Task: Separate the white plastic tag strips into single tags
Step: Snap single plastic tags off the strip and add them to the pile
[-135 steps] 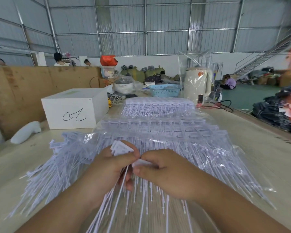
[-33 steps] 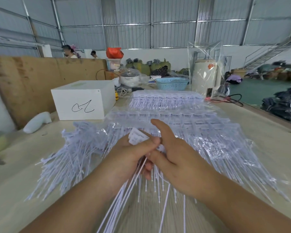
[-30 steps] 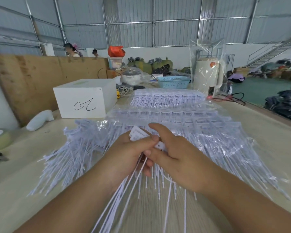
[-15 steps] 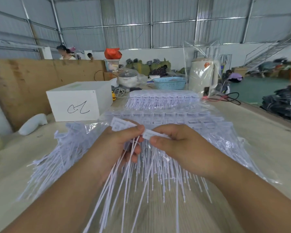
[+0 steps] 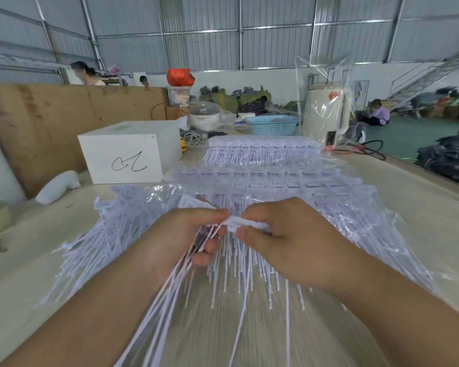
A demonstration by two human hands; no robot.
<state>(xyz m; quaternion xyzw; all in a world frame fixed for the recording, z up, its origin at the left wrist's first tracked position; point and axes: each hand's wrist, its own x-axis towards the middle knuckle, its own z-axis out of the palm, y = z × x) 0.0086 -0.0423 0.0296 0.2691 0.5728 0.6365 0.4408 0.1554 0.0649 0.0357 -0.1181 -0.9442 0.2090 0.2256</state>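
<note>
A white tag strip point(image 5: 240, 225) sits pinched between both hands, raised just above the table point(image 5: 435, 234), its thin tails hanging down toward the camera. The right hand point(image 5: 284, 245) grips the strip's head bar, thumb underneath and fingers curled over the top. The left hand point(image 5: 180, 237) clamps a bundle of separated tags point(image 5: 170, 292) — their heads poke out above the thumb, their long tails trail down past the wrist. The two thumbs nearly meet at the strip's left end.

Beneath the hands lies a wide heap of tag strips point(image 5: 329, 207) in clear plastic wrap point(image 5: 398, 221), fanned across the wooden tabletop. Loose strips point(image 5: 90, 250) spread out to the left. Farther back rests another stack of strips point(image 5: 260, 152).

A white box point(image 5: 127, 152) with a black scribble stands at the back left, beside a brown board point(image 5: 51, 115). Behind are a blue basket point(image 5: 272, 125), a cream appliance point(image 5: 323, 112) in plastic, and people — blurred — across the warehouse.
</note>
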